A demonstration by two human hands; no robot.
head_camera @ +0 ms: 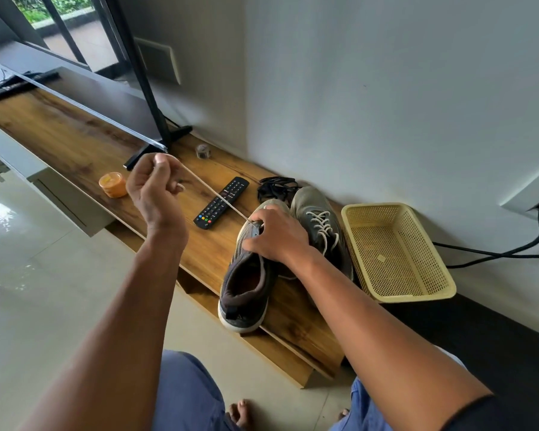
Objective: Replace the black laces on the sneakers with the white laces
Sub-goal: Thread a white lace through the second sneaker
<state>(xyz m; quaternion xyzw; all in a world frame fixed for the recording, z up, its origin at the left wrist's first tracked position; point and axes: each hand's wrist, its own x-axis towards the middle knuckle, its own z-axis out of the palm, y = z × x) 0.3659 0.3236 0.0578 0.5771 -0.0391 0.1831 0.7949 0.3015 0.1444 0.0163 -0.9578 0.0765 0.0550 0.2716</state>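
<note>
The long wooden TV bench (75, 144) runs along the wall in front of you, with the television (84, 98) standing on its far part. At the near right end sits the cream perforated basket (399, 253), just beside the two grey sneakers. The right-hand sneaker (316, 209), touching the basket, already carries white lacing. The nearer sneaker (246, 275) lies with its heel toward you. Your right hand (277, 234) rests over its tongue and grips it at the eyelets, fingers curled on the upper. Your left hand (156, 188) is raised above the bench, fingers closed around the white lace (212, 191), which runs taut from that hand down to the eyelets under your right hand. The black remote (221, 203) lies beneath the stretched lace. The removed black laces (276, 188) lie in a heap just beyond the sneaker toes. An orange lidded tub (113, 184) sits left of your raised hand.
</note>
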